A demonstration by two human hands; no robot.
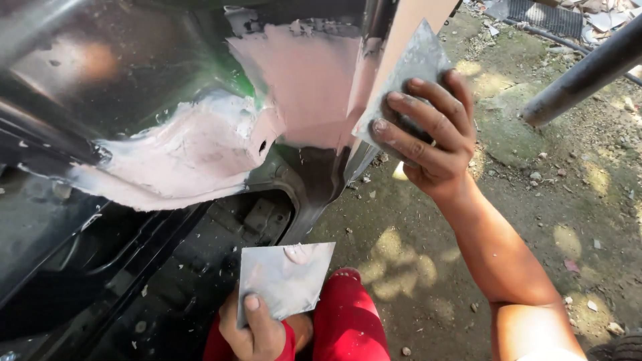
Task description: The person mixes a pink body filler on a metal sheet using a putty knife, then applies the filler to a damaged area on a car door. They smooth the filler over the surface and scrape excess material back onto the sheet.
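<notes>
Against the filler patch, right hand's spreader upright, tip up

Under me, bare dirt ground — pebbles, dappled sunlight — and a dark pipe slanting above it.

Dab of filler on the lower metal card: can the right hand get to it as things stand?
Probably yes. The right hand presses its own spreader card to the pink-filled panel; open air separates it from the dab on the card the left hand holds.
</notes>
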